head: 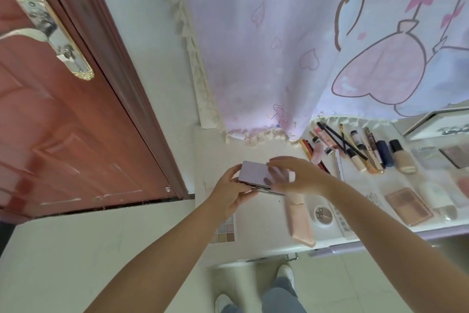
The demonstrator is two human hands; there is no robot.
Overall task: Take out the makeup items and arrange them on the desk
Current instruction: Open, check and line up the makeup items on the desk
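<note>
My left hand (229, 192) grips the near left corner of a flat lilac makeup case (255, 173), held a little above the white desk (253, 213). Above the case's right end hovers my right hand (295, 175), fingers spread and blurred; whether it touches the case I cannot tell. A pink pouch (299, 221) lies on the desk just below the case. To the right, pencils, tubes and bottles (360, 150) lie in a row, with a foundation bottle (403, 157) and a rose-gold palette (408, 207) further right.
A red-brown door (63, 122) stands at the left. A pink and lilac curtain (304, 46) hangs behind the desk. A round compact (324, 215) and a small tiled palette (225, 231) lie near the desk's front edge. My shoes (285, 274) show on the floor below.
</note>
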